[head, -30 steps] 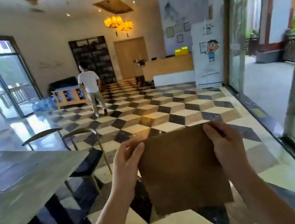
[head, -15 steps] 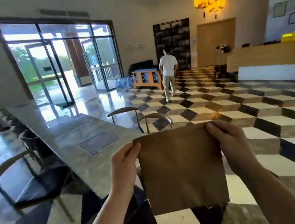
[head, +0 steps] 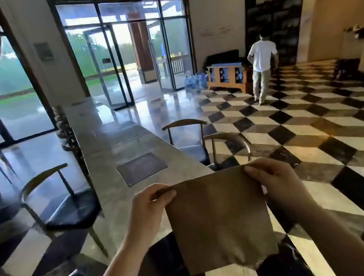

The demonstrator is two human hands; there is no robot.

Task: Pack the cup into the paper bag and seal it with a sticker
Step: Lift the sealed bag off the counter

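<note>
A flat brown paper bag (head: 221,220) hangs in front of me, held up by its top edge. My left hand (head: 150,205) pinches the top left corner and my right hand (head: 273,180) pinches the top right corner. The bag looks flat and closed. No cup and no sticker are in view.
A long grey stone table (head: 117,163) runs away from me on the left, with dark-seated chairs (head: 64,205) on both sides. The floor (head: 320,138) is black, white and tan cube-pattern tile. A person in a white shirt (head: 261,64) walks away at the far right. Glass doors (head: 126,58) stand behind.
My view has swung to the left, bringing the long table and glass doors into sight. Both hands keep the same hold on the bag's top corners.
</note>
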